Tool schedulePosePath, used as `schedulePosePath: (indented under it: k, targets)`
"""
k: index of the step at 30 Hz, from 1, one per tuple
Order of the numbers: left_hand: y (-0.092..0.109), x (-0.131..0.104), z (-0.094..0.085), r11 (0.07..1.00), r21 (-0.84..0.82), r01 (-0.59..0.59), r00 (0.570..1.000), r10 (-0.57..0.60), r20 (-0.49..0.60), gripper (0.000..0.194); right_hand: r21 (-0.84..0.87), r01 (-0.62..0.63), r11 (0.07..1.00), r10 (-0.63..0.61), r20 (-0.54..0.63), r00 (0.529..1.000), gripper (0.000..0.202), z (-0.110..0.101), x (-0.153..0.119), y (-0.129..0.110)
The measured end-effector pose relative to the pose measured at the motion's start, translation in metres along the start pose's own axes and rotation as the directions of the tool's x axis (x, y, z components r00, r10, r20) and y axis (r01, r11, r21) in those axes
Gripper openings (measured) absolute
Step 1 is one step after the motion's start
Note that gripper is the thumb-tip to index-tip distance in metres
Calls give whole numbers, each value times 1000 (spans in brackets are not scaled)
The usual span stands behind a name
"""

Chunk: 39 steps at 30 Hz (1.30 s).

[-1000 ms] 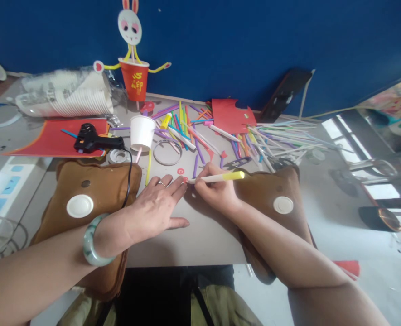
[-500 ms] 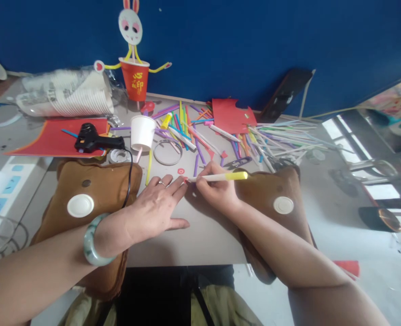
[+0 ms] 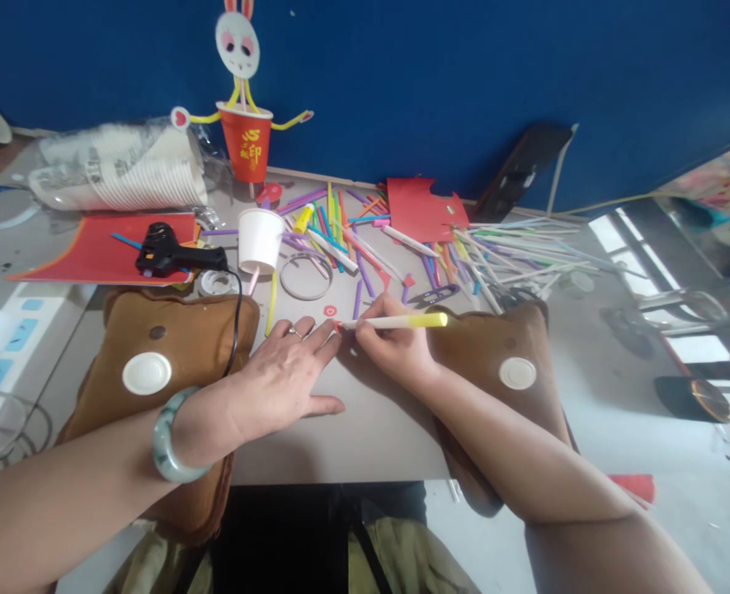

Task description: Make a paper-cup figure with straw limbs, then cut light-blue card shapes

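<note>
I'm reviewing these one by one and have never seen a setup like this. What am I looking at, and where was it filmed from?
There is no machine here, just a person's two bare hands. Every picture comes from one camera worn on the head, looking forward and down. The left hand lies palm down on the table, its fingertips at a small red piece. The right hand holds a pen with a yellow end, its tip at that piece; contact is too small to make out. Beyond the hands lie colourful straw pieces, a white paper cup, a black glue gun and a rabbit-faced figure with a red cup body.
</note>
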State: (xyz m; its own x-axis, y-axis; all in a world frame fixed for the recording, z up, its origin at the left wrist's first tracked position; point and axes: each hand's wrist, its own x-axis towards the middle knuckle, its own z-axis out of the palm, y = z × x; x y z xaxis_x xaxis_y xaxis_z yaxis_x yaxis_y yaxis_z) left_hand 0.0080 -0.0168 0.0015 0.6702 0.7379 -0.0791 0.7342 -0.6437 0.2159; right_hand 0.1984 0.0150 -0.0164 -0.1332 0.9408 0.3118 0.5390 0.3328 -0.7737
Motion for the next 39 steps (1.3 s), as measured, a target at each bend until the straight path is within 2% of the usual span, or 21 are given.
schedulePosePath:
  k: [15,29,39]
  targets:
    - [-6,0,5,1000,-18,-17,999,17,-30,73,36,-24,999,23,18,1000,11,0,0,-1]
    - [-4,1,1,1000,-13,-16,1000,16,-17,71,32,23,999,-23,8,1000,12,1,0,0]
    - [-3,0,-1,1000,0,14,1000,-14,-10,70,45,11,999,-12,34,999,13,1,-1,2]
